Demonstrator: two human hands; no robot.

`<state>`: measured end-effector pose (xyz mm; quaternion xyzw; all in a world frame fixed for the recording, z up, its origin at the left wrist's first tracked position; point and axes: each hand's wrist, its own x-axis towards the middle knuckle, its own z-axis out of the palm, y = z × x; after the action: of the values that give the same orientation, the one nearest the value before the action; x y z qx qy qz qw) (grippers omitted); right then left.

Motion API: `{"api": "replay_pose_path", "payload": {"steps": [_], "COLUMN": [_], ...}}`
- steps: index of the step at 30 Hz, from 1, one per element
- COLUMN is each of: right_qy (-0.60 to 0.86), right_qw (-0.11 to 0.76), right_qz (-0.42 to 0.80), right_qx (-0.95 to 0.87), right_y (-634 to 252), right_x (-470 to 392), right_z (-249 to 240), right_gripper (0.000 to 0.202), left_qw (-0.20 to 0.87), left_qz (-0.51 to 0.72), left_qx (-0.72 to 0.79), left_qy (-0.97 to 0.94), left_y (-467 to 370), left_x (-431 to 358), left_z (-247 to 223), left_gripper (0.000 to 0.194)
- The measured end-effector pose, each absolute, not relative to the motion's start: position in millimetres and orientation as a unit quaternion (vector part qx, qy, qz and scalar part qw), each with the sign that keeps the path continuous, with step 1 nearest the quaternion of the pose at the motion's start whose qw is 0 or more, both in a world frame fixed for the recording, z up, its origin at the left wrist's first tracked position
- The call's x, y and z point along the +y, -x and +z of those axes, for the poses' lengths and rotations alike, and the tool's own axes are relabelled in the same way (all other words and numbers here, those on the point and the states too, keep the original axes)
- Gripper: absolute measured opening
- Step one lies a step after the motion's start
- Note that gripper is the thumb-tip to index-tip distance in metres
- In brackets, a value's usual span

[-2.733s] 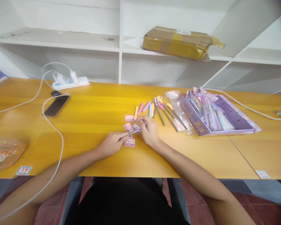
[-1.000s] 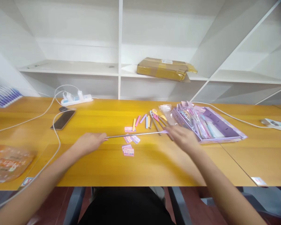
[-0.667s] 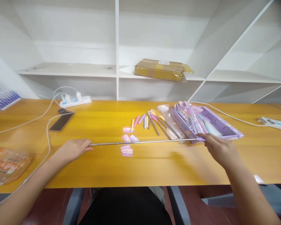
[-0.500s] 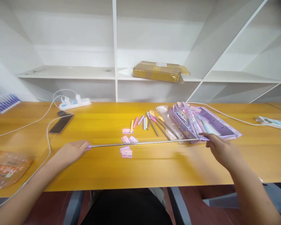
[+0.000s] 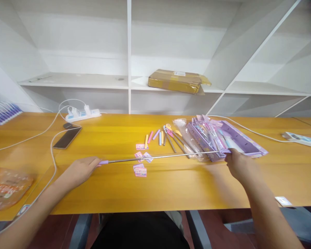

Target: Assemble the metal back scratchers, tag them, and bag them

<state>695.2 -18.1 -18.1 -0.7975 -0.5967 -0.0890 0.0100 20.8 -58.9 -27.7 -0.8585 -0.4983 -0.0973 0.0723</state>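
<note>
A long thin metal rod (image 5: 160,156) stretches between my two hands above the wooden table. My left hand (image 5: 86,168) is closed on its purple handle at the left end. At the other end, my right hand (image 5: 234,159) grips the purple tip, near the front edge of a purple box (image 5: 248,140). Small printed cards (image 5: 140,172) lie beneath and in front of the rod. Behind it are several short coloured tubes (image 5: 156,134) and several metal sticks with coloured hand-shaped heads (image 5: 169,132). Clear plastic packaging (image 5: 190,138) lies against the box.
A phone (image 5: 67,137) and a power strip (image 5: 83,114) with white cables are at the left. An orange bag (image 5: 10,186) lies at the left front. Another power strip (image 5: 303,139) is at the right. A taped carton (image 5: 175,81) rests on the shelf behind.
The rod now tilts a little more, its right end slightly higher. More of the purple handle shows at my left hand, and my right hand has shifted its hold at the tip.
</note>
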Motion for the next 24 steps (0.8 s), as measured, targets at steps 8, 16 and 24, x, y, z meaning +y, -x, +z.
{"api": "replay_pose_path", "payload": {"steps": [8,16,24], "right_qy": [0.750,0.578,0.494], "right_qw": [-0.017,-0.013,0.035], "right_qz": [-0.113,-0.076,-0.059], "right_qx": [-0.651,-0.813,-0.867], "right_y": [-528,-424,-436], "right_x": [-13,-45,-48], "right_z": [-8,-21,-26], "right_gripper": [0.028,0.015,0.008], "left_qw": [0.042,0.007,-0.053], "left_qz": [-0.075,-0.042,-0.012], "left_qx": [-0.525,-0.502,-0.509], "left_qy": [0.847,0.864,0.859], "left_y": [-123,-165,-153], "left_x": [-52,-63,-72], "left_z": [-18,-32,-31], "left_gripper": [0.027,0.029,0.038]}}
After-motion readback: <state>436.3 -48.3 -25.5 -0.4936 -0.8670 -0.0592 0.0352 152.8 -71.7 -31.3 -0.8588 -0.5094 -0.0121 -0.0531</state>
